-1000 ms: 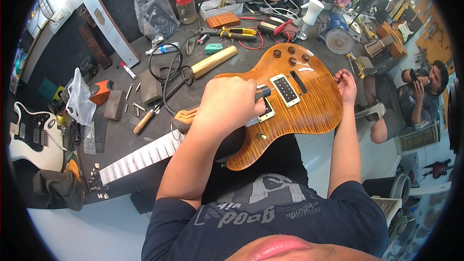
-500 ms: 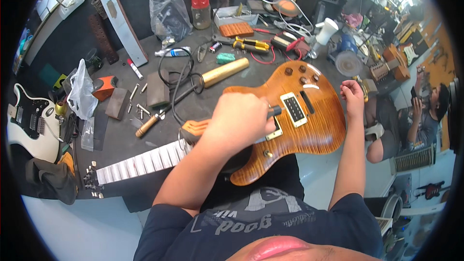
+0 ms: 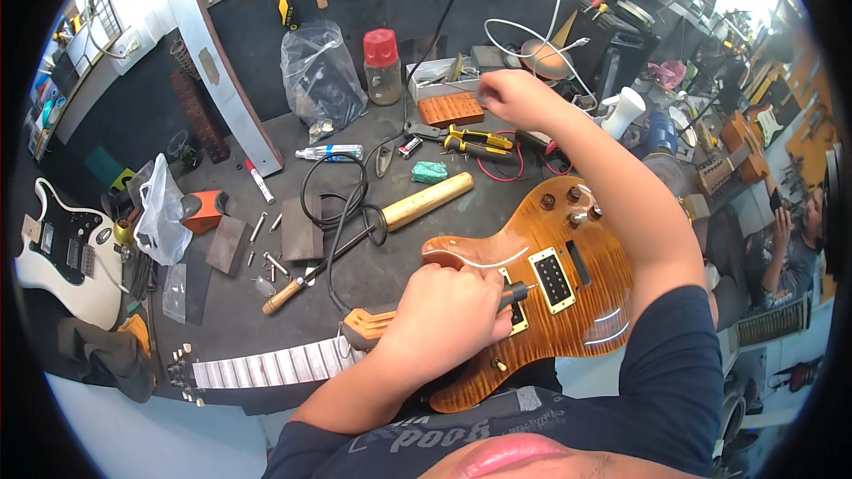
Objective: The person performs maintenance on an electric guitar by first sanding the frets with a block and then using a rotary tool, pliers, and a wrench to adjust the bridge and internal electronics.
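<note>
My left hand (image 3: 448, 310) is wrapped around an orange-and-black corded hand tool (image 3: 366, 326). Its black nose and thin metal tip point right, over the pickups of an amber flame-top electric guitar (image 3: 470, 381). The guitar lies across the bench edge in front of me, neck to the left. Stretched over the body to the far side of the bench, my right hand (image 3: 519, 99) has its fingers drawn together beside a small white box of parts (image 3: 424, 89) and a reddish-brown wooden block (image 3: 451, 109). Whatever is between those fingertips is too small to make out.
Yellow-and-black pliers (image 3: 479, 140), a wooden-handled tool (image 3: 426, 201), a tube (image 3: 328, 153) and a black cable (image 3: 337, 222) lie beyond the guitar. A white guitar (image 3: 71, 253) stands left. A jar with a red lid (image 3: 382, 66) is behind. Another person (image 3: 781, 248) sits at right.
My right hand has swung from beside the guitar's lower edge up and left to the far side of the bench. The left hand keeps its hold on the corded tool. The view has tilted up.
</note>
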{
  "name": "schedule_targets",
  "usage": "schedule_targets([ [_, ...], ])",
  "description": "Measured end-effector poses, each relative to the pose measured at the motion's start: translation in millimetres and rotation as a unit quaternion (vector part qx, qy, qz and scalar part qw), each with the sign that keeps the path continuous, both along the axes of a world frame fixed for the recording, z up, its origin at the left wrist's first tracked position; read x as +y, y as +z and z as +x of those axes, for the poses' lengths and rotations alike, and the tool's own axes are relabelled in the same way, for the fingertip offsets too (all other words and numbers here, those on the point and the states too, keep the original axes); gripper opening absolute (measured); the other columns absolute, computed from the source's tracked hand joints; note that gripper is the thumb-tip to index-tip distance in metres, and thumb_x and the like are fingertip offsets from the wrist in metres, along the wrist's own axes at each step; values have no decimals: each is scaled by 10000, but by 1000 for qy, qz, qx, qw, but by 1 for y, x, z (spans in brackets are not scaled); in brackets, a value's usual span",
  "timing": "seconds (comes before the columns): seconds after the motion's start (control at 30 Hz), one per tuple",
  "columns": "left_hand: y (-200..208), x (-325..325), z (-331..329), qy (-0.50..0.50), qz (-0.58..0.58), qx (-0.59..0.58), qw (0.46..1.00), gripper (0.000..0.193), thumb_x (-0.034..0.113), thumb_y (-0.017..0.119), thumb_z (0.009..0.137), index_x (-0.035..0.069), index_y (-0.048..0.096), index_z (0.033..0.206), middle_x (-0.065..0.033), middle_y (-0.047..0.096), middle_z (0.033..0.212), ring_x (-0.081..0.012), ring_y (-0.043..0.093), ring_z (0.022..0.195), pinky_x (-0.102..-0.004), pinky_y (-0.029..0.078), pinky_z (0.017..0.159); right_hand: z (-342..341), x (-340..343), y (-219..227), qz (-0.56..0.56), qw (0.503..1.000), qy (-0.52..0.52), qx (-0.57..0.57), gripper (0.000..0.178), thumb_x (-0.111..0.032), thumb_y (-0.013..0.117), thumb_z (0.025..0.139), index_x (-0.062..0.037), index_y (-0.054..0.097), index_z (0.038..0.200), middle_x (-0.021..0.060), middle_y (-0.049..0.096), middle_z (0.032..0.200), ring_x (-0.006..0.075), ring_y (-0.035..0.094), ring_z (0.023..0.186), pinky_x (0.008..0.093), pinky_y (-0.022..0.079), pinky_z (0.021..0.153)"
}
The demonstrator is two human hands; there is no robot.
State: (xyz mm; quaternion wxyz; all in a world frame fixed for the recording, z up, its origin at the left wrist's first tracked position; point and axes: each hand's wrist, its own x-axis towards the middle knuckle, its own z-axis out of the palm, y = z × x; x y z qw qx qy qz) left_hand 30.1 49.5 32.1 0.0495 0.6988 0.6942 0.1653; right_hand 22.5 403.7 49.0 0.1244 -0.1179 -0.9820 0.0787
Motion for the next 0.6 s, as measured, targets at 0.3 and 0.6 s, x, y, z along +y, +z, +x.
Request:
schedule_targets([
  [0.3,-4,2,-2,2,-28,-17,999,335,371,760,863,44,696,899,-123,715,754,-294,729,681,-394,586,682,-97,38,-67,174,978,-84,-79,254,-167,590,966,-103,779,1123,167,794,1020,368,777,953,516,622,855],
  [0.6,-3,2,-3,6,-16,-2,1000,333,363,768,854,39,702,891,-128,723,764,-292,733,692,-396,580,690,-91,41,-83,256,966,-12,-42,171,-146,628,922,-93,788,944,140,799,915,329,792,874,469,628,739],
])
